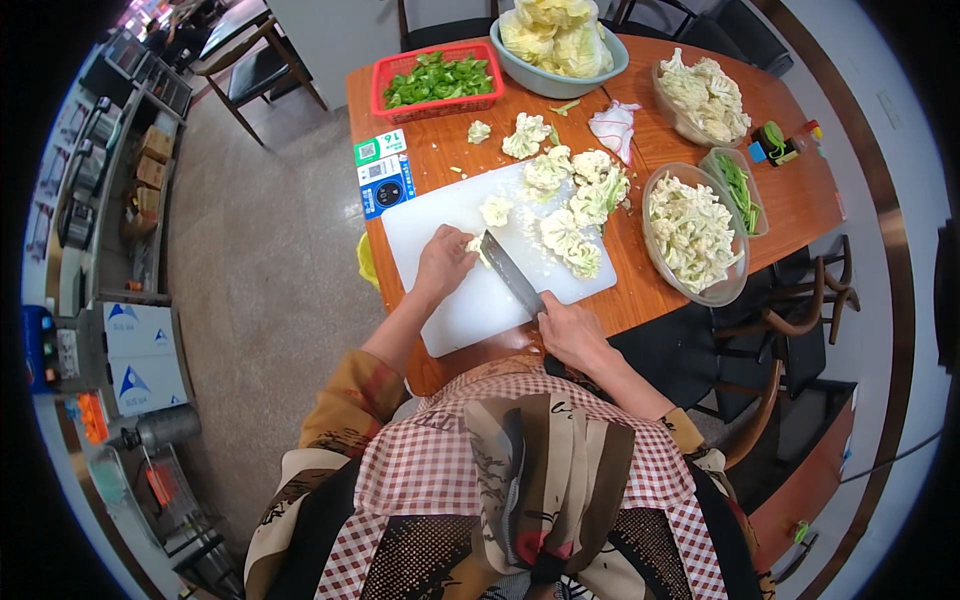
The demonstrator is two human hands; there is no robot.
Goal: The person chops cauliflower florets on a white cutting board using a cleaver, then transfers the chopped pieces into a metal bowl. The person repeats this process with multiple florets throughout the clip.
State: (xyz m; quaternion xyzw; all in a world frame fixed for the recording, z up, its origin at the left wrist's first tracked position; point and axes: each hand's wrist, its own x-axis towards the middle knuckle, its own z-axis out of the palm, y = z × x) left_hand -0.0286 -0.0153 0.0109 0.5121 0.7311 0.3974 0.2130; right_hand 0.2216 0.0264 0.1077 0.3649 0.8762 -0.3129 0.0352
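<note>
My left hand [445,262] holds a small cauliflower piece [478,249] on the white cutting board [465,319]. In my right hand [571,328] is the handle of a kitchen knife [513,276], its blade slanting up-left with the tip beside that piece. A loose floret [496,211] lies above the blade. Larger cauliflower pieces [570,232] and crumbs cover the board's right side. Two more pieces [526,136] rest on the table beyond the board.
Around the wooden table [795,202] stand a red basket of chopped greens [382,105], a basin of cabbage leaves [525,82], two tubs of cauliflower [742,259] [671,124] and a container of green stalks [763,217]. A cloth [615,129] lies behind the board.
</note>
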